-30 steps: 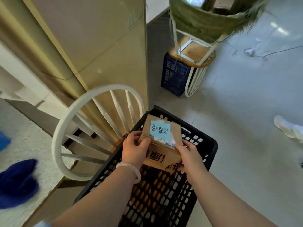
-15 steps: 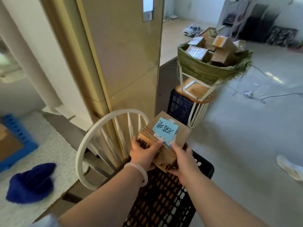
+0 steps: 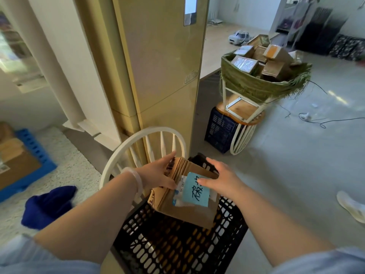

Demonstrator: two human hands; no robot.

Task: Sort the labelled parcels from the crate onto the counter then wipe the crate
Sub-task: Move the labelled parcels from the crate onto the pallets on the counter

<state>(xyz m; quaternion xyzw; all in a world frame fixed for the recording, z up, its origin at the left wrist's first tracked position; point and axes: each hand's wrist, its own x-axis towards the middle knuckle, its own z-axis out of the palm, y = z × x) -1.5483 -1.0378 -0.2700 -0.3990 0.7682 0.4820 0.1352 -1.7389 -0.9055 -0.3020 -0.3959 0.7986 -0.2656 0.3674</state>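
Cardboard parcel (image 3: 187,213) with the blue label (image 3: 195,192) hangs tilted just above the black crate (image 3: 177,246), at its far end. Left hand (image 3: 158,173) grips its left side, right hand (image 3: 224,178) rests spread-fingered on its right corner. Looks light and stiff, I'd clamp opposite sides
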